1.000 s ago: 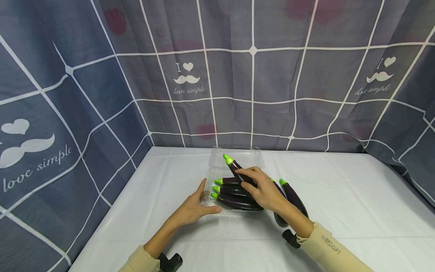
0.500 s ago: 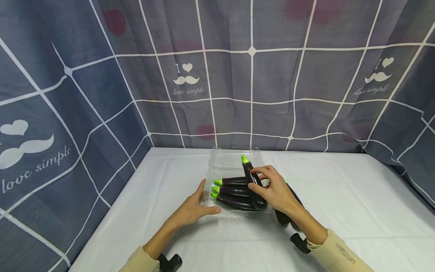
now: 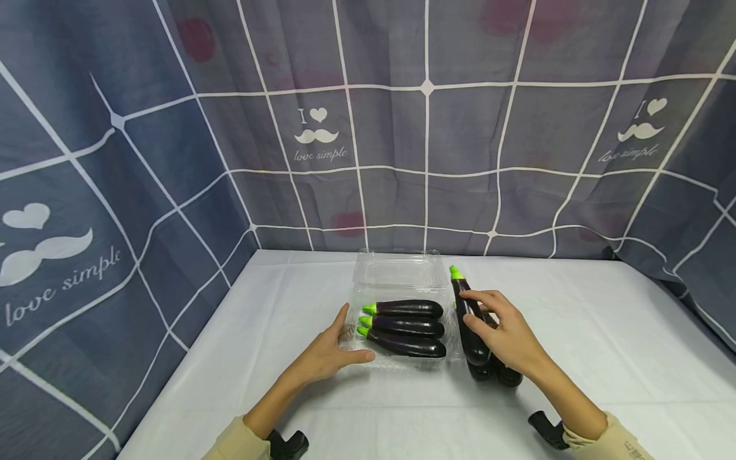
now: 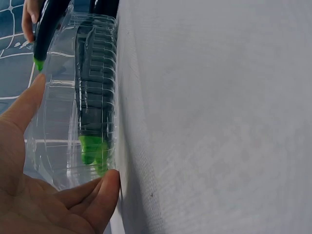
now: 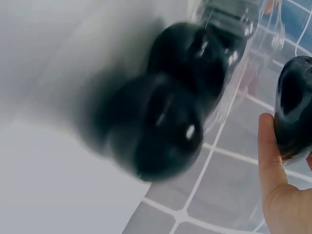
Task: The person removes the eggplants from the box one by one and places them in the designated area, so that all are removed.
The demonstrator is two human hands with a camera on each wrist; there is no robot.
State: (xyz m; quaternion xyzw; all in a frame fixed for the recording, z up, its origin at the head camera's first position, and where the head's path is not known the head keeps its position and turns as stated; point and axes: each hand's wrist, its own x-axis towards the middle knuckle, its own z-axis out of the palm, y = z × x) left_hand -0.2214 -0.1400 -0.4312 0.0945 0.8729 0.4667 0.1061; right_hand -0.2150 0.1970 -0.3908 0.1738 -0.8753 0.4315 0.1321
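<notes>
Three dark purple eggplants with green stems lie side by side in a clear plastic clamshell box [image 3: 399, 271], the middle one [image 3: 405, 326] among them. My left hand [image 3: 324, 351] is spread at the box's left end; in the left wrist view its thumb and fingers frame the ribbed clear wall [image 4: 56, 131]. Another eggplant [image 3: 468, 313] is pinched between the thumb and fingers of my right hand [image 3: 508, 329], held raised just right of the box, stem pointing away. Beneath it, two more eggplants lie on the table, their rounded ends [image 5: 156, 126] showing large in the right wrist view.
The box's lid is folded back toward the rear of the table. A white cloth [image 3: 287, 287] covers the table. Grey-blue curtains [image 3: 391, 140] with white grid lines stand behind it and along both sides.
My right hand has carried the gripped eggplant rightward, from above the box to over the eggplants on the table. The left hand stays at the box's left end.
</notes>
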